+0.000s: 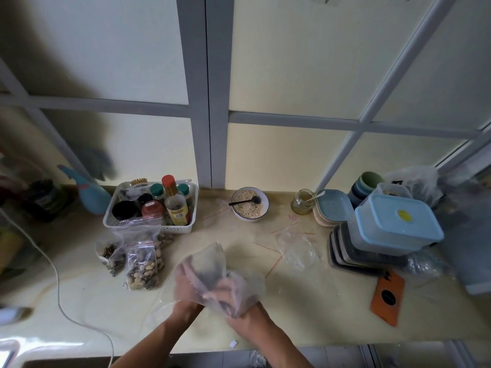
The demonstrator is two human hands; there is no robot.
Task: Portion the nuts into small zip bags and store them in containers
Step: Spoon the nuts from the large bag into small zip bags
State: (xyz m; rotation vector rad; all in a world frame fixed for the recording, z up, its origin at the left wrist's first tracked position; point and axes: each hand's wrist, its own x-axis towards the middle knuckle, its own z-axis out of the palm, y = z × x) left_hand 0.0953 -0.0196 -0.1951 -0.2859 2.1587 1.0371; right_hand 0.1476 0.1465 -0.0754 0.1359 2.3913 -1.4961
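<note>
So we've got both hands, left [186,282] and right [244,312], gripping a floppy plastic bag [212,266] above the worktop's [79,301] front edge, probably opening it for pouring. Filled zip bags [142,264] wait left, containers [393,227] right, handy for storing.

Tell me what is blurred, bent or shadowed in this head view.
Head view: motion blur smears both hands, left hand and right hand, and the plastic bag they grip; wide-angle distortion bows the window frame; a soft shadow darkens the upper left wall; the bowl is fairly sharp.
</note>
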